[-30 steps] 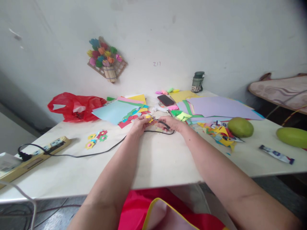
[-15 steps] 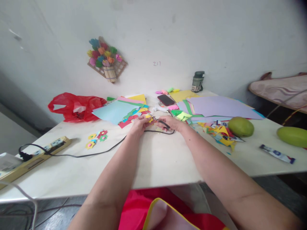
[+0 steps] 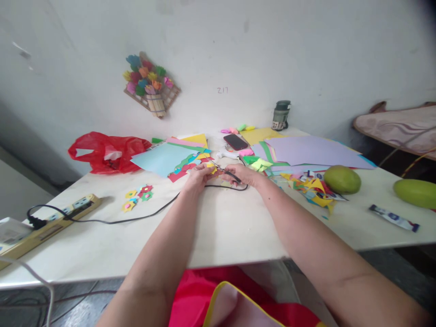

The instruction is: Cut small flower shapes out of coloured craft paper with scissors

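My right hand (image 3: 241, 174) is closed around the dark handles of a pair of scissors (image 3: 232, 176), whose blades point up and to the left. My left hand (image 3: 200, 176) pinches a small yellow piece of paper (image 3: 211, 169) right beside the blades. How far the blades stand apart is too small to tell. Behind my hands lie a white glue gun (image 3: 228, 155) and wavy cut strips of coloured paper (image 3: 185, 167). A black cord (image 3: 160, 210) runs across the table under my wrists. Small paper flowers (image 3: 138, 197) lie to the left.
A power strip (image 3: 51, 227) and a red plastic bag (image 3: 102, 154) are on the left. Coloured sheets (image 3: 313, 150), a phone (image 3: 235, 142) and a bottle (image 3: 281, 116) stand or lie farther back. Paper scraps (image 3: 315, 190), green fruit (image 3: 342, 180) and a tube (image 3: 394, 218) lie right.
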### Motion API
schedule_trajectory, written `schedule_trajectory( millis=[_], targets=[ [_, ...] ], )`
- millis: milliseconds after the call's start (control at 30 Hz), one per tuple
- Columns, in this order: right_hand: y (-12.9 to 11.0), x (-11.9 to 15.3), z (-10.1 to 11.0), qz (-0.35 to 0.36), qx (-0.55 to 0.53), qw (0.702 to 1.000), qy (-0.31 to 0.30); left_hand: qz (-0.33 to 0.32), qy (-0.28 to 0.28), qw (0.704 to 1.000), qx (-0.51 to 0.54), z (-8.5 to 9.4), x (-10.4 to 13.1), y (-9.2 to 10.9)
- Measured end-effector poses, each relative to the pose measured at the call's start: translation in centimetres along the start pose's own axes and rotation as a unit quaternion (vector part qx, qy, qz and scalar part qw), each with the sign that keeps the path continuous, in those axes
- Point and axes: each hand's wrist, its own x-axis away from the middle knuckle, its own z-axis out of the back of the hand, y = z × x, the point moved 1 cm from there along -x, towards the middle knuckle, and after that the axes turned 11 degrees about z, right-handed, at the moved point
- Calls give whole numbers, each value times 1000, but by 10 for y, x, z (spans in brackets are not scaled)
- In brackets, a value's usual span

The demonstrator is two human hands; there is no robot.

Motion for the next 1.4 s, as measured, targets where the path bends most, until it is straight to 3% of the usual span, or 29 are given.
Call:
schedule_trajectory(
  millis=[533,933,1400],
  targets=[
    [20,-10,0,29,-46,999,0,-3,0,1000,-2,0,1,0],
    [4,-2,-1,23,-9,1000,-5,0,3,1000,-2,0,0,0],
    [24,-13,0,24,-54,998,8,-2,3,1000,7,-1,2,1]
  ],
)
